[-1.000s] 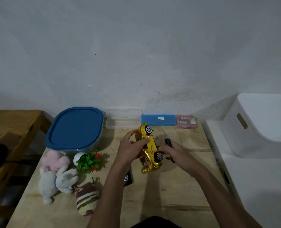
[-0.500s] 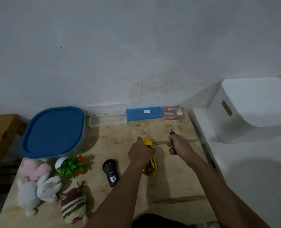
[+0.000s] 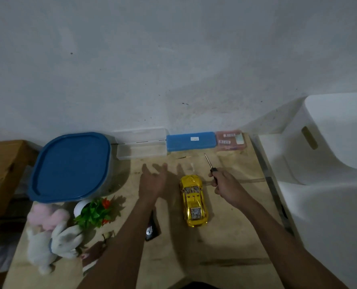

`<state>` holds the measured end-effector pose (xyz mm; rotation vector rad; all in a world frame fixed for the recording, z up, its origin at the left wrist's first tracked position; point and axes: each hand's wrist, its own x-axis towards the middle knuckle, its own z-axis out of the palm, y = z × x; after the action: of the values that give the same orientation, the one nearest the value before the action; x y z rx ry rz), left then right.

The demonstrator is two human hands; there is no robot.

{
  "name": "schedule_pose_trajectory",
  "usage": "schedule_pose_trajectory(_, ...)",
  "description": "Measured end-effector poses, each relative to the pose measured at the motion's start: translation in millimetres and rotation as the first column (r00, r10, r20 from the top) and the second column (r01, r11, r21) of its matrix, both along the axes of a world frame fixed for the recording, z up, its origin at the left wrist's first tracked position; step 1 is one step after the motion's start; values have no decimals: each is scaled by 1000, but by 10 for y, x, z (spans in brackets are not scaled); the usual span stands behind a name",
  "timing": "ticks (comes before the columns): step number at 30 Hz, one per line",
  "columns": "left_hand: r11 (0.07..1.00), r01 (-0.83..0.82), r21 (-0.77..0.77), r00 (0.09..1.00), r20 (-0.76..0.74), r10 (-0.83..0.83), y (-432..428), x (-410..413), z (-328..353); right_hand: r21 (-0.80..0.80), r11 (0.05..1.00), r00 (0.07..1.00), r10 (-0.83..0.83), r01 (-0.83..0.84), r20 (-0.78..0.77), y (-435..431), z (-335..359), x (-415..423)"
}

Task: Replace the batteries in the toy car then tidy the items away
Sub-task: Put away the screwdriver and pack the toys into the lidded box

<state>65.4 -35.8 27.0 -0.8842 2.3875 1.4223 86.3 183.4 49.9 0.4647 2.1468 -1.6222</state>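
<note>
Black remote control (image 3: 151,231) lies near, half hidden under the left forearm; dragging that arm back could likely knock it off the pale wooden table (image 3: 225,247). Shiny yellow toy car (image 3: 194,200) stands on its wheels mid-table between the hands, touched by neither, so a nudge may roll it. Left hand (image 3: 152,182) is blurred, fingers spread, holding nothing. Right hand (image 3: 224,184) is clamped on a black-handled screwdriver (image 3: 212,170), tip pointing far; a careless swing could scratch the car. At the far edge: open clear plastic case (image 3: 141,151), blue flat case (image 3: 191,141), pink battery pack (image 3: 230,139). The tool may land in the wrong case.
</note>
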Motion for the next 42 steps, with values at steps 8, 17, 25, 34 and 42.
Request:
schedule_pose_trajectory(8,929,-354,111,933,-24,358,-707,-605,-186,308,846,876,477,-435,-72,-583,59,-580)
schedule_pose_trajectory(17,898,-419,137,907,25,420,-840,-708,-449,643,554,689,722,-530,-54,-1551,-262,-1405)
schedule_pose_trajectory(25,902,-394,177,918,31,395,-853,-691,-457,720,566,729,673,-402,-123,-1927,-453,-1542)
schedule_pose_trajectory(34,898,-389,205,921,67,384,-832,-662,-512,806,591,645,602,36,-471,-1895,-333,-1372)
schedule_pose_trajectory(42,850,-408,332,911,91,401,-832,-625,-378,895,445,672,659,14,-338,-1894,-304,-1370)
